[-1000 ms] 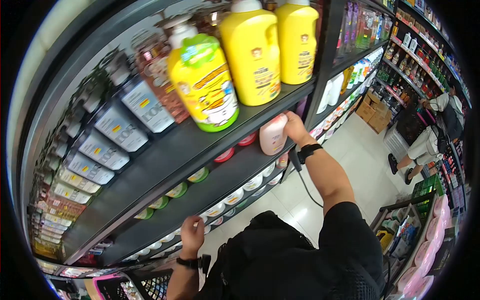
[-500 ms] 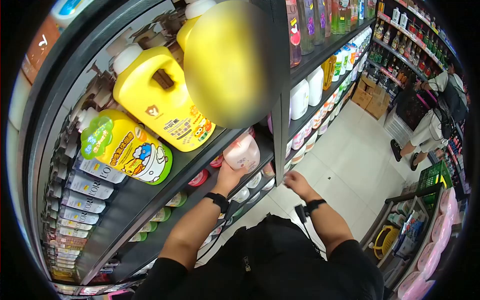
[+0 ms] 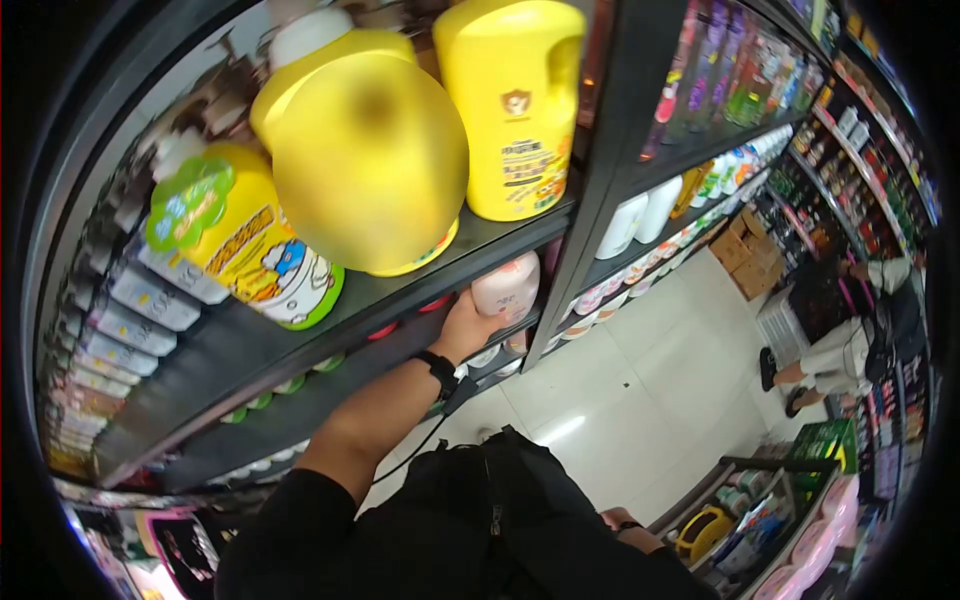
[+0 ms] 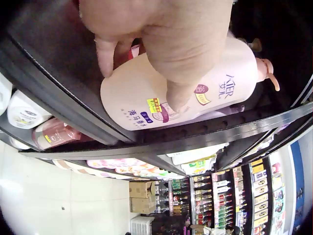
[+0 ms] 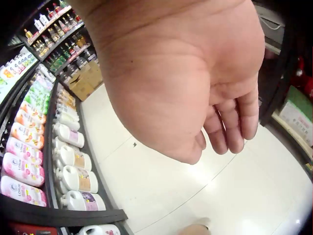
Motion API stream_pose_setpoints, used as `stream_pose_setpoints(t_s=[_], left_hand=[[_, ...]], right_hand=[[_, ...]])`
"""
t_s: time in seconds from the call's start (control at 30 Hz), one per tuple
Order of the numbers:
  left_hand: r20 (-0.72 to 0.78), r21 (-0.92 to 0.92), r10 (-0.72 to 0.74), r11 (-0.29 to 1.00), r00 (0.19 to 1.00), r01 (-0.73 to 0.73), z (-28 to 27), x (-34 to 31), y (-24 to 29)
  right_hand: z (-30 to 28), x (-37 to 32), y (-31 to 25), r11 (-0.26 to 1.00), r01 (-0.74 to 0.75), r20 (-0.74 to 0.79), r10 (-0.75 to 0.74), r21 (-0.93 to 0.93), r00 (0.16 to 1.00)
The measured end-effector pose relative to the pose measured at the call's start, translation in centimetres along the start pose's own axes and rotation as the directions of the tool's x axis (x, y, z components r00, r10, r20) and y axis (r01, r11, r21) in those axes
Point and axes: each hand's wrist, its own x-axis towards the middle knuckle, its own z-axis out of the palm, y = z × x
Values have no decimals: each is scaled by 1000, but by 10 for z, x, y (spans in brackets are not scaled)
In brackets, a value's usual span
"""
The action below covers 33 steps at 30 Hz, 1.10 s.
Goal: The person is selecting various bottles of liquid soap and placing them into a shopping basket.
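A pale pink pump bottle (image 3: 508,287) stands at the right end of the shelf under the yellow jugs. My left hand (image 3: 468,328) grips it, thumb across the front label and fingers around the far side. In the left wrist view the bottle (image 4: 129,90) shows its pump, purple lettering and a small yellow sticker, with part of its body covered by the hand. My right hand (image 5: 181,83) hangs low by my side over the floor, fingers loosely bent and holding nothing. Only a bit of that hand (image 3: 617,518) shows in the head view.
Large yellow jugs (image 3: 520,120) and a yellow bottle with a green tag (image 3: 250,240) stand on the shelf above. A dark upright post (image 3: 575,230) divides the shelving. Down the aisle are cardboard boxes (image 3: 747,255) and a person (image 3: 850,350). A rack (image 3: 770,520) stands at the lower right.
First the right hand was on the pink bottle; then the left hand took hold of it while the right let go. The right hand has since dropped to my side.
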Motion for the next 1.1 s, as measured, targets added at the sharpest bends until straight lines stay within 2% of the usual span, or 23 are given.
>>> stream_pose_setpoints(t_s=[0.03,0.07,0.1,0.13,0.17,0.2,0.23,0.27,0.33,0.37,0.47,0.53,0.57,0.6,0.63,0.67,0.7,0.77,0.83,0.93,1.0,1.03,1.1], left_hand=[[18,4,-7,1000,1000,7,2,4,-9],[32,8,-12,1000,999,11,3,6,-13],[17,43,-67,997,998,66,2,2,5],[13,28,-58,998,998,58,4,3,1],[7,13,-51,999,999,51,6,4,-5],[-2,-2,-43,999,999,43,6,3,-10],[-3,-21,-55,998,998,55,1,-4,-3],[-52,-109,-39,994,998,33,9,-3,-39],[-158,38,-272,959,949,281,-7,-33,-15],[-153,25,-263,963,953,270,-17,-52,-17],[-98,-12,-185,983,978,185,-52,-129,-39],[-166,25,-221,973,961,228,-82,-201,-53],[-162,110,-239,960,957,258,-98,-237,-79],[-196,116,-340,923,920,366,-119,-281,-71],[-338,46,-419,887,843,460,-131,-326,-84],[-378,-14,-562,798,736,602,-149,-369,-85],[-486,-62,-589,760,646,647,-161,-413,-79],[-573,-172,-654,685,494,708,-175,-498,-82],[-636,-247,-665,657,392,713,-186,-562,-73],[-704,-337,-638,686,311,644,-207,-629,-63],[-736,-353,-610,716,293,602,-229,-661,-63],[-786,-332,-548,765,287,551,-242,-674,-59],[-771,-326,-543,786,334,526,-268,-699,-44]], right_hand=[[-15,3,-18,927,-137,-6,148,349,989],[-29,6,-35,752,-221,-11,290,621,957],[-56,3,-67,652,-294,16,396,699,918],[-75,25,-69,830,-269,-9,313,488,950],[-90,48,-71,835,-221,-71,295,504,953],[-112,53,-93,767,-176,-122,315,618,941],[-135,57,-111,756,-65,-135,200,652,970],[-154,59,-138,738,-46,-146,193,673,970],[-180,74,-178,781,14,-215,155,624,964],[-187,79,-194,783,33,-213,129,622,968],[-193,100,-244,827,40,-139,46,561,989],[-181,122,-262,935,-52,-47,73,350,996],[-176,134,-260,949,-85,116,52,305,992],[-173,156,-263,961,-118,277,46,252,960],[-163,145,-293,997,-46,263,30,55,964],[-153,124,-321,990,31,250,4,-138,968],[-143,107,-356,972,71,268,-9,-224,963],[-117,78,-418,918,150,284,-43,-367,958],[-88,81,-450,923,136,273,-36,-359,961],[-43,89,-505,858,174,306,-20,-483,952],[-10,127,-535,449,542,555,-115,-711,824],[16,126,-560,117,665,658,-97,-737,747],[50,119,-604,-53,703,704,-97,-710,704]])
